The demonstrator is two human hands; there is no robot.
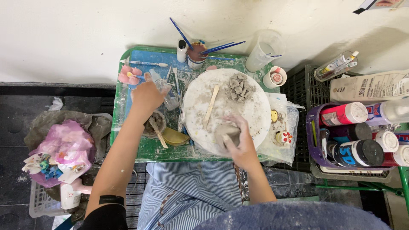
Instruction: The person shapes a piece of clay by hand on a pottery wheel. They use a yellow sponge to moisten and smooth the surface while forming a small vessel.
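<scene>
Right hand (242, 142) cups the clay lump (226, 133) on the white board (200, 98); left hand (147, 97), fingers curled loosely, is further off by the slip cup (154, 123).

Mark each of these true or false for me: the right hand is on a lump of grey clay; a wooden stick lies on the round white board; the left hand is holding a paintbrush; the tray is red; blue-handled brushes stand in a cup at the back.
1. The right hand is on a lump of grey clay. True.
2. A wooden stick lies on the round white board. True.
3. The left hand holds a paintbrush. False: it grips a small clear container.
4. The tray is red. False: it is green.
5. Blue-handled brushes stand in a cup at the back. True.
</scene>
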